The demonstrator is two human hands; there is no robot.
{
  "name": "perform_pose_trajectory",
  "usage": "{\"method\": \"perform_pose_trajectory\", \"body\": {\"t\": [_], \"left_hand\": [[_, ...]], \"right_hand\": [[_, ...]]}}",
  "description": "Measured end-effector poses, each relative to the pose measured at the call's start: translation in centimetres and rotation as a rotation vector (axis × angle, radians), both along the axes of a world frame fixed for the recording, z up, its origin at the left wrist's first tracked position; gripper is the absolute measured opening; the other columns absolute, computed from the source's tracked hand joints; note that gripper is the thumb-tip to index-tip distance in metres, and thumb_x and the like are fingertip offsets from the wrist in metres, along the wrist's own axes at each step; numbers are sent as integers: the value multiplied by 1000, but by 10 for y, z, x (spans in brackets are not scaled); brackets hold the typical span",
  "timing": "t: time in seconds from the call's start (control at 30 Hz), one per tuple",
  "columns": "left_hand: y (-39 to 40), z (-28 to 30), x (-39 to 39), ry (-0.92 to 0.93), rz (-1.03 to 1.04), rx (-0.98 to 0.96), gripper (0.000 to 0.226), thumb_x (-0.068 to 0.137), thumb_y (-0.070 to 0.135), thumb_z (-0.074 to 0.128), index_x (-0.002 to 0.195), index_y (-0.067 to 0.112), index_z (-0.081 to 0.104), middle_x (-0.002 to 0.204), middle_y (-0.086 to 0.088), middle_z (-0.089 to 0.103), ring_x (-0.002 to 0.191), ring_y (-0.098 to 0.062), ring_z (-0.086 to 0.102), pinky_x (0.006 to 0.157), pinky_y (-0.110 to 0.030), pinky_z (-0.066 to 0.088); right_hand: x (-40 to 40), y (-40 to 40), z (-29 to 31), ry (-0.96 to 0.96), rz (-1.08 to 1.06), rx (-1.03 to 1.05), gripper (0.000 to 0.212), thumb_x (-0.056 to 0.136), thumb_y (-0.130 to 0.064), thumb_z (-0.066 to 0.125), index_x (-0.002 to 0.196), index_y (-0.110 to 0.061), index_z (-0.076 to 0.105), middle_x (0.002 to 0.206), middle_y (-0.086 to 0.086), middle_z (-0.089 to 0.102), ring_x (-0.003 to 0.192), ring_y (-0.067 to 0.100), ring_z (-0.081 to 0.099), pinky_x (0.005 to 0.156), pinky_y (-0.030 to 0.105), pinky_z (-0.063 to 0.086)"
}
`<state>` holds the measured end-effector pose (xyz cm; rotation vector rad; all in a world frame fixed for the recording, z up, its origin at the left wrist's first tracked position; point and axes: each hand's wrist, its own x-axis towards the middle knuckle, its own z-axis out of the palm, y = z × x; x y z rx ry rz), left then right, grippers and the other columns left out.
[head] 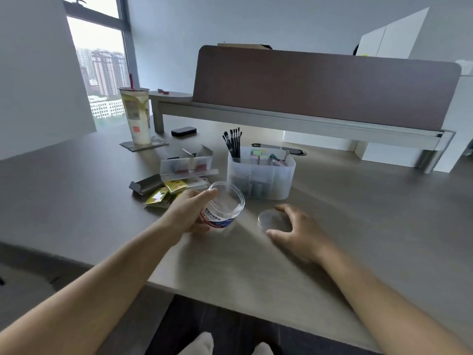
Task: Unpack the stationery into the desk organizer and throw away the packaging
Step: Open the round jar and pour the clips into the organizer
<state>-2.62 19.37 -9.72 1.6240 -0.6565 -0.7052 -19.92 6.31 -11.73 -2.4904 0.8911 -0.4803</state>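
Head view: left hand [190, 213] curls round a clear round tub [223, 208] with a blue and red label, open top, looks empty — held just in front of the frosted plastic organizer [261, 172], which has black pens [233, 144] upright in it. Right hand [298, 231] spread, fingers arched over the flat clear lid [272, 219] on the matt grey desk [358, 213]. Unpacking of the tub seems done. Next, probably: gather lid and tub as packaging, with the glossy yellow wrappers [166, 192] nearby.
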Motion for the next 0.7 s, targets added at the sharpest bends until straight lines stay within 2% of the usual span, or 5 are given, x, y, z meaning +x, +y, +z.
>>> {"method": "perform_pose_trajectory", "body": {"t": [0.1,0.27,0.43,0.53,0.7], "left_hand": [[23,2,14,37,29,-25,29,85,34,54,106,13,56,68,-5,55,47,-11,56,43,-20,51],[66,9,38,61,110,-106,18,88,31,50,97,15,50,73,-5,55,60,-14,57,47,-18,51],[110,19,66,74,220,-215,14,89,29,47,88,15,46,79,-6,54,70,-18,56,66,-27,50],[146,18,83,77,339,-272,20,88,30,48,98,13,43,83,-5,53,74,-19,57,73,-30,48],[231,5,106,129,597,-308,28,87,27,52,108,10,42,83,-6,55,63,-15,61,57,-25,55]], "right_hand": [[26,15,0,29,67,-3,66,78,-32,63,135,-17,34,141,7,41,128,22,38,105,30,30],[58,36,1,-51,75,-36,63,73,-37,68,127,-16,44,131,8,48,121,24,43,99,31,33],[97,72,21,-281,185,25,63,70,-37,71,123,-14,47,124,9,53,114,24,48,98,40,42],[134,104,31,-307,293,23,61,70,-34,73,121,-13,48,119,8,56,106,21,50,90,34,43],[191,172,35,-292,496,90,64,71,-29,72,125,-12,44,127,6,51,106,18,50,84,25,39]]}}
